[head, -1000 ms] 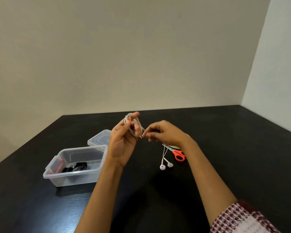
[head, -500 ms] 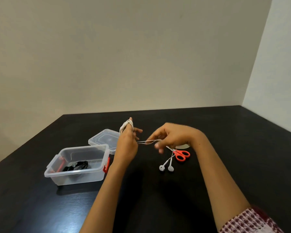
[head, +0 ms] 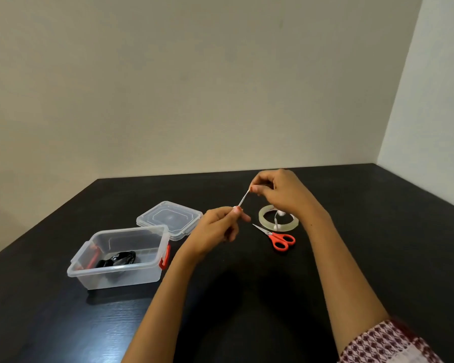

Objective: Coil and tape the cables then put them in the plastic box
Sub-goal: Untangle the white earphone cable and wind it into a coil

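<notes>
A white earphone cable (head: 243, 199) runs taut between the hands, pinched by the left hand (head: 216, 230) and the right hand (head: 278, 191); what look like earbuds hang over the tape roll (head: 278, 220) below the right hand. Red scissors (head: 279, 238) lie nearer. Left of the left hand sits the plastic box (head: 121, 258) holding a black cable (head: 117, 259), its lid (head: 169, 218) beyond.

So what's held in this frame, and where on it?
The white earphone cable is stretched between both hands: the left hand pinches its lower end at the fingertips, the right hand pinches the upper end. The earbuds hang below the right hand.
</notes>
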